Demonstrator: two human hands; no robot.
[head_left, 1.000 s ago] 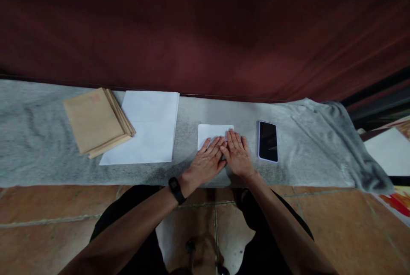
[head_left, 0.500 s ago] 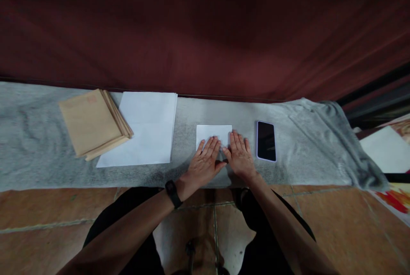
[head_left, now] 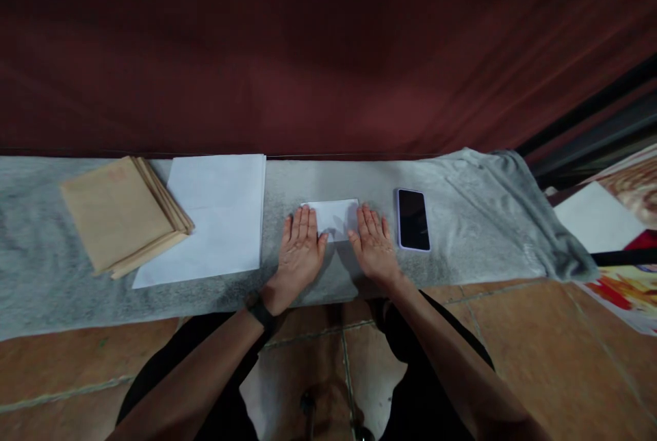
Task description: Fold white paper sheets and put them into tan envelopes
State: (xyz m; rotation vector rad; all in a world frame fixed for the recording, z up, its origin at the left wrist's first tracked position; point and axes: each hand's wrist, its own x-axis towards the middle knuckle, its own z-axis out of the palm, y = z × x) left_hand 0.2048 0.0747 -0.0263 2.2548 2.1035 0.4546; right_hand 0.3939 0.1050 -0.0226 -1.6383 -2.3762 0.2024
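Observation:
A small white folded paper [head_left: 337,216] lies flat on the grey cloth [head_left: 328,181], between my two hands. My left hand [head_left: 300,249] rests palm down on its left end, fingers stretched forward and thumb out to the side. On the right end lies my right hand [head_left: 374,246], also palm down with its fingers extended. Neither hand grips anything. The middle of the paper shows between the thumbs, while its two ends are partly hidden under the fingers.
Large white sheets [head_left: 220,215] lie to the left, partly under a stack of brown envelopes [head_left: 118,215]. A phone with a purple edge [head_left: 413,220] is right of my right hand. A dark red curtain [head_left: 308,85] hangs behind the cloth-covered surface.
My left hand has moved left, away from my right hand, to the paper's left end, and more of the paper's middle shows. The whole view has shifted and tilted slightly.

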